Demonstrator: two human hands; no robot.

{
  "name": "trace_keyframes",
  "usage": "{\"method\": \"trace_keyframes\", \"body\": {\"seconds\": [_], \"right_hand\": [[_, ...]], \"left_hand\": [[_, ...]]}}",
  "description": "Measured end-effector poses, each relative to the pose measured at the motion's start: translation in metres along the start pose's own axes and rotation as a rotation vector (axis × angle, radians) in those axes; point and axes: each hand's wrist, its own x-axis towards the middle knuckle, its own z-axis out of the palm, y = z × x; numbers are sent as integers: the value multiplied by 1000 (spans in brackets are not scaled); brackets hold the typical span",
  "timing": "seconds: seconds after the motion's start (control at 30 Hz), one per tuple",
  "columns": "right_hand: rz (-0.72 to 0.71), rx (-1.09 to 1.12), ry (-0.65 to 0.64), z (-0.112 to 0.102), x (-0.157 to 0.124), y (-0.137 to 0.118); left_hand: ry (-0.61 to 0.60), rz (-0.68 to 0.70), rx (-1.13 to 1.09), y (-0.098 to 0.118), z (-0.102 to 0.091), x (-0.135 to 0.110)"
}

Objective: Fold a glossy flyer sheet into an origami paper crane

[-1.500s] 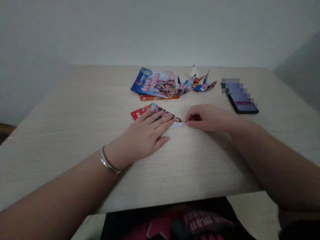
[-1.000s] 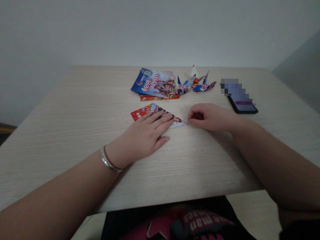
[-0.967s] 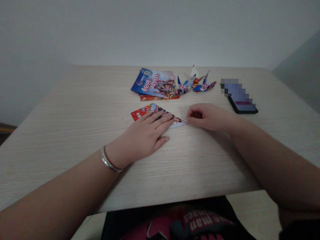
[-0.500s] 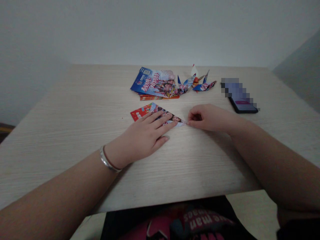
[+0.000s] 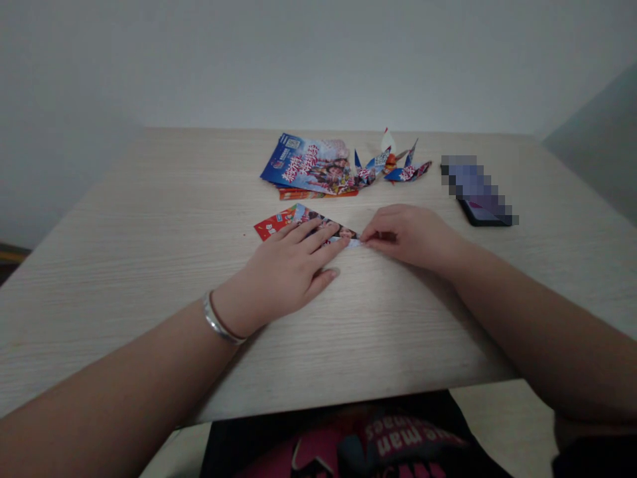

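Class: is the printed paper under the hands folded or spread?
Folded: the printed paper lies as a flat triangle, left hand pressing it, right hand pinching its tip.

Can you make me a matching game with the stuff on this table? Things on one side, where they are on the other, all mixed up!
Things:
1. folded paper
2. phone
3. flyers
4. bracelet

Places:
A. far side of the table, near the middle
B. around the wrist of the left hand
C. under the left hand, tip pinched by the right hand
D. farther right than the right hand

Pairs: 1-C, 2-D, 3-A, 4-B
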Motion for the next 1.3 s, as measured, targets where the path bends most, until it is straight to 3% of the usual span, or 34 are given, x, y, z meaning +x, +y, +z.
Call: {"method": "trace_keyframes", "body": {"seconds": [0.13, 0.37, 1.13, 1.3], "right_hand": [[-80, -154, 28, -2, -1, 0], [-100, -310, -37, -8, -5, -4], [-74, -317, -101, -18, -9, -8], [72, -179, -51, -14, -5, -6]], "left_hand": [[6, -26, 8, 1, -1, 0], [-4, 16, -58, 1, 2, 0], [-1, 19, -51, 2, -3, 1], [-2, 24, -50, 2, -3, 1]]}}
